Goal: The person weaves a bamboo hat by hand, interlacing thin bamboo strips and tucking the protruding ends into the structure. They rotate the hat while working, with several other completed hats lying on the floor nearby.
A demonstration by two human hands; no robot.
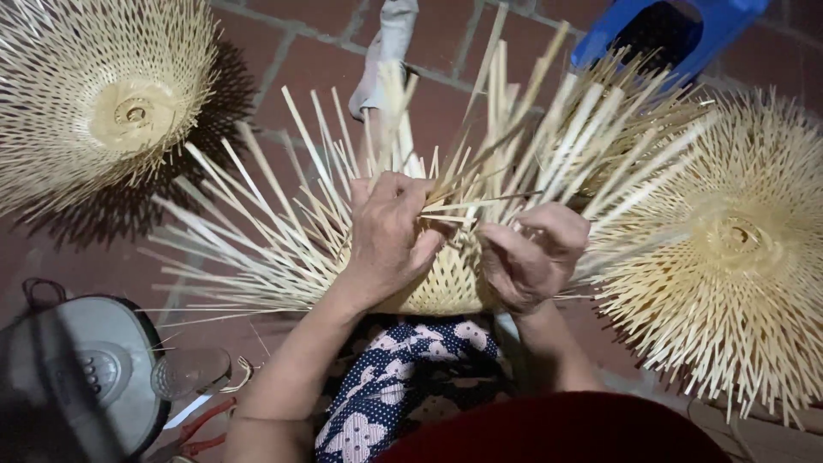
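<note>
A half-woven bamboo basket [437, 287] rests on my lap, with long pale strips [257, 223] fanning out to the left, back and right. My left hand [390, 236] lies over the woven part and pinches thin strips near the rim. Just to its right, my right hand [531, 253] curls its fingers around strips at the same rim. Both hands grip the bamboo strips where the weave ends. A dark, thin strip [506, 197] runs across between the two hands.
A finished woven bamboo piece [94, 103] lies at the upper left on the red tile floor [300, 69], another [737, 249] at the right. A blue plastic stool [669, 30] stands behind. A grey fan base [86, 369] sits lower left, a pale cloth [386, 51] at the top.
</note>
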